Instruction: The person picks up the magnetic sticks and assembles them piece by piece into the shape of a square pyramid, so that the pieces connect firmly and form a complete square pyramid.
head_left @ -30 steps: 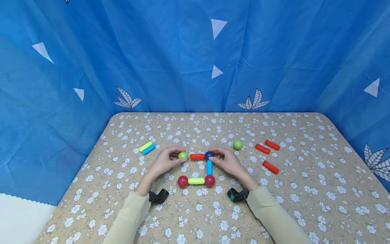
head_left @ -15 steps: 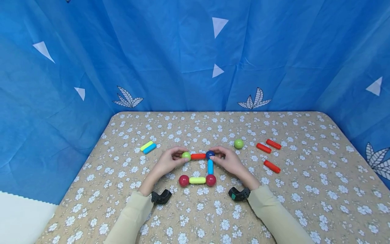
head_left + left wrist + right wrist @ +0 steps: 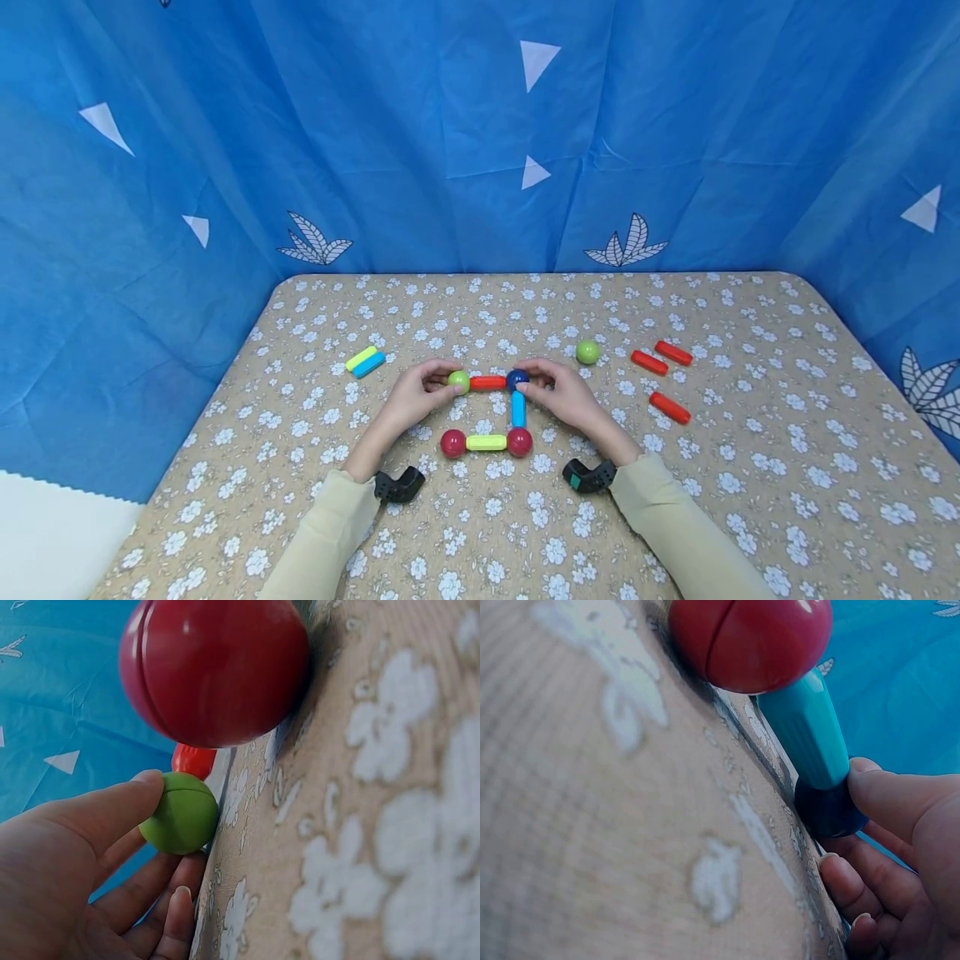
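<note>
My left hand [image 3: 417, 395] pinches a green ball [image 3: 180, 814] between thumb and fingers. That ball touches the left end of a red rod [image 3: 487, 383], whose right end meets a dark blue ball [image 3: 517, 381]. My right hand [image 3: 558, 392] grips the dark blue ball with thumb and fingertips. From it a light blue rod [image 3: 806, 727] runs toward me to a red ball [image 3: 519, 442]. A yellow rod [image 3: 486, 442] joins this one to a second red ball [image 3: 453, 443] on the left. The pieces form a frame on the cloth, with its left side unfilled.
Beyond my left hand lie a loose yellow rod [image 3: 362, 358] and a blue rod [image 3: 369, 365] side by side. Another green ball [image 3: 588, 352] rests past my right hand, near several red rods [image 3: 649, 362]. A blue curtain [image 3: 465, 142] hangs behind the flowered tablecloth [image 3: 480, 533].
My left hand has moved right, bringing the green ball from a small gap into contact with the red rod's end. The right hand keeps holding the dark blue ball.
</note>
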### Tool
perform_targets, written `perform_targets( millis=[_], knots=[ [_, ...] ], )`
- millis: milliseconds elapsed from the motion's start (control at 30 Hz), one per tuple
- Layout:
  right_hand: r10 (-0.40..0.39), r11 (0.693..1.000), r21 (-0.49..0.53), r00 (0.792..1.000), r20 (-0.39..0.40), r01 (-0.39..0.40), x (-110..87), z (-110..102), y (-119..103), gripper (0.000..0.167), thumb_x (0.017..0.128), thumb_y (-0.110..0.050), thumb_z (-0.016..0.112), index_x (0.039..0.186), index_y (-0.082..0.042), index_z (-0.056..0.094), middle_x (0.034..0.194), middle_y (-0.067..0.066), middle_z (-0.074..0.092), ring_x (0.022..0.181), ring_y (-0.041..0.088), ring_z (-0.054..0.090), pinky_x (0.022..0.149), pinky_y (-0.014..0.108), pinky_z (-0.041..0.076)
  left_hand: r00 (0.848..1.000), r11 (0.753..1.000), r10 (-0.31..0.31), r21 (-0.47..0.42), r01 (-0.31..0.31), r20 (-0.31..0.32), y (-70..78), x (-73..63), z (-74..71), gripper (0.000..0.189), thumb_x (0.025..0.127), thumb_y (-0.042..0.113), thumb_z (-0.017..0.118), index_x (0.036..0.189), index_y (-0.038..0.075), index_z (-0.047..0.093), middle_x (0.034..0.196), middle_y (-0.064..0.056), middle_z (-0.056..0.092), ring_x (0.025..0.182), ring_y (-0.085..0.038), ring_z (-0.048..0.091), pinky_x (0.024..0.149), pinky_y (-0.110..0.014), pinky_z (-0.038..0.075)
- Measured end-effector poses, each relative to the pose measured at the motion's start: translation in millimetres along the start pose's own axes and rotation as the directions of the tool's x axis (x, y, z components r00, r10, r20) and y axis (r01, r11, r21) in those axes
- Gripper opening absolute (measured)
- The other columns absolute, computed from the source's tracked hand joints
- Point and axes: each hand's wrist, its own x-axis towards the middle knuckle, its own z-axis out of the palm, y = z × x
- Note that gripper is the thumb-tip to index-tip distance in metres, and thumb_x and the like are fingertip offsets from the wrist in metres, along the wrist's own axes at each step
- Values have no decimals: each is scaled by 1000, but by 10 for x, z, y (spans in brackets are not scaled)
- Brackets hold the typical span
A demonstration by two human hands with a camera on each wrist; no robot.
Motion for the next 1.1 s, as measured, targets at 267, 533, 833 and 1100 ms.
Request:
perform_targets(
  millis=[267, 533, 833, 1100],
  knots=[
    [-4, 1000, -8, 1000, -1, 4, 2, -21, 14, 30, 88, -17, 68, 116, -9, 64, 91, 0, 61, 75, 17, 52, 62, 31, 42, 1000, 1000, 9, 20, -9, -14, -14, 22, 26, 32, 85, 3, 67, 114, -9, 60, 101, -18, 62, 90, -30, 59, 78, -39, 49],
    [0, 1000, -10, 1000, 3, 0, -5, -40, 19, 30, 88, -17, 68, 117, -10, 64, 87, -1, 60, 73, 17, 51, 61, 30, 41, 999, 1000, 20, 1, -20, -27, -326, 118, 77, 36, 85, 9, 70, 116, -5, 60, 105, -16, 62, 91, -28, 59, 77, -37, 50],
    [-1, 1000, 6, 1000, 16, 0, 3, -2, 0, 30, 88, -18, 67, 117, -10, 64, 91, -1, 62, 75, 16, 52, 63, 31, 42, 997, 999, -6, 31, 8, -72, -399, -89, -76, 40, 85, 15, 71, 122, 4, 58, 110, -10, 61, 92, -20, 60, 78, -32, 49],
    [2, 1000, 6, 1000, 0, -2, -2, 1, 3, 30, 87, -18, 68, 116, -10, 65, 84, -1, 59, 72, 17, 50, 60, 30, 40, 973, 986, 63, 135, -95, 222, -336, -411, -139, 46, 82, 22, 74, 122, 5, 58, 108, -4, 61, 88, -17, 57, 74, -30, 48]
  ],
)
